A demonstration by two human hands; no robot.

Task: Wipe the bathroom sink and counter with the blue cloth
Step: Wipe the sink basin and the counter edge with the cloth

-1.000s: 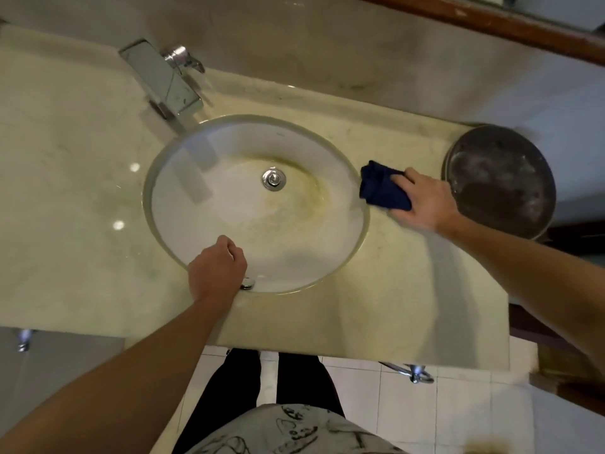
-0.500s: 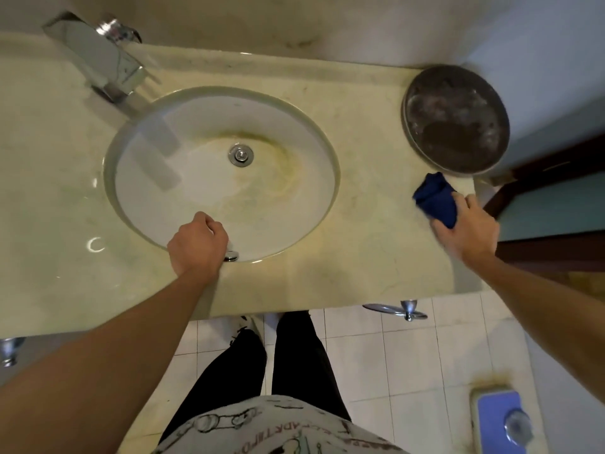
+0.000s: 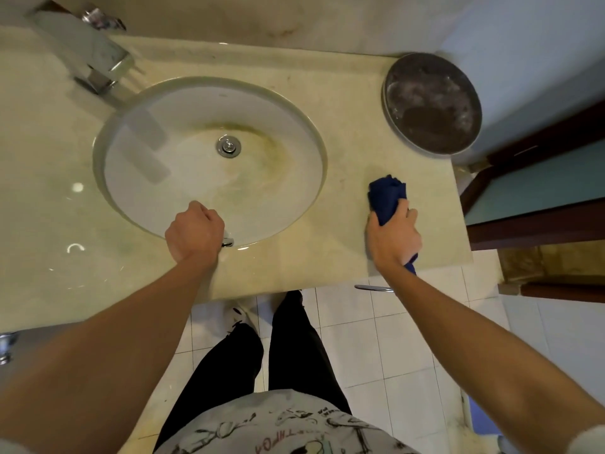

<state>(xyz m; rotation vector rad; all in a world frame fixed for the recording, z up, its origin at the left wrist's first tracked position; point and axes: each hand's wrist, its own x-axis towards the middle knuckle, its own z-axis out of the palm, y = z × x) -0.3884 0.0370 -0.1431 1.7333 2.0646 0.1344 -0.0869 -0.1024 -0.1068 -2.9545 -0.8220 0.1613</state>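
At the far left the pale marble surface (image 3: 42, 165) carries a few bright light reflections, and at its back stands a chrome faucet (image 3: 95, 57) whose spout points toward the bowl. Just right of it the round white sink (image 3: 209, 158) is set into the surface, with a metal drain (image 3: 228, 146) near its middle and a yellowish-brown stain spreading right of and below the drain. At the sink's near rim the left hand (image 3: 194, 235) rests on the edge with its fingers curled under into a loose fist; it appears to hold nothing, and a small chrome fitting (image 3: 228, 242) peeks out just beside its knuckles. Further right, on the open stretch of surface between the sink and the right-hand edge, the right hand (image 3: 393, 235) has its fingers wrapped round the blue cloth (image 3: 386, 194), pressing it down on the marble; the bunched cloth sticks out beyond the fingers toward the back wall, and a small tail of it shows below the wrist at the front edge. Behind it, at the back right corner, a round dark metal tray (image 3: 432, 103) with whitish residue sits on the surface, well apart from the cloth. Below the front edge are white floor tiles (image 3: 376, 339), the person's dark trousers and a printed shirt. To the far right is a dark wooden door frame (image 3: 523, 224).
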